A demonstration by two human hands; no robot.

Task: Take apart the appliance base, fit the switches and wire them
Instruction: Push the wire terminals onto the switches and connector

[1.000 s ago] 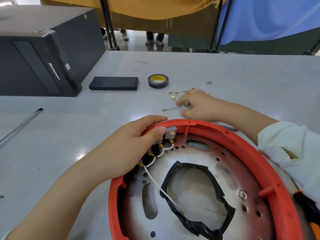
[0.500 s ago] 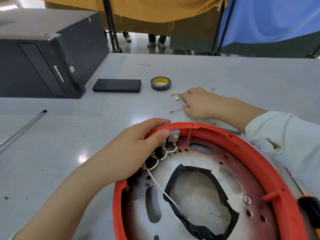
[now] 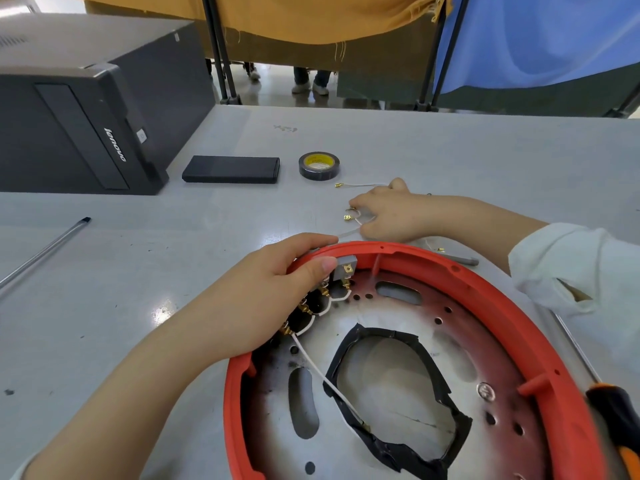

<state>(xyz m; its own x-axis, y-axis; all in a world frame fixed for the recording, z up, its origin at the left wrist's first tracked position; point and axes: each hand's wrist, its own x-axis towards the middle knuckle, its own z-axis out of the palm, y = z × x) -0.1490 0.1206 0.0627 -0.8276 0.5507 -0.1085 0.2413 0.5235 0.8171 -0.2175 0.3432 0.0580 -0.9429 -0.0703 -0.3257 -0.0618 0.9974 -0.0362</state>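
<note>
Appliance base (image 3: 502, 306) lies upside down on the grey table (image 3: 450, 150) at near right, its red rim cut off by the bottom and right frame edges. Metal plate inside has slots, small holes and a big irregular opening edged in black tape (image 3: 398, 448). Switches (image 3: 332, 282) sit in a row along the inner rim at upper left – grey block visible, brass terminals, short white loops between them; exact count unclear under the hand. One long white wire (image 3: 322, 372) runs from the lowest terminal down to the taped opening.

Left hand (image 3: 263, 299) grips the rim over the switch row, fingers outside, thumb pressed at the grey switch block. Right hand (image 3: 391, 216) is on the table just past the rim, fingers curled over loose jumper wires (image 3: 356, 220) with brass terminals – appears to pinch one, about three visible.

Open table to the left and the far centre. One metal rod (image 3: 45, 251) at left edge, one screwdriver (image 3: 620, 420) with black-orange handle at right beside the base. One tape roll (image 3: 319, 165), one flat black box (image 3: 231, 169), one black computer tower (image 3: 79, 109) at far left. Behind the table: stand legs, yellow and blue cloth (image 3: 540, 36), feet on the floor.
</note>
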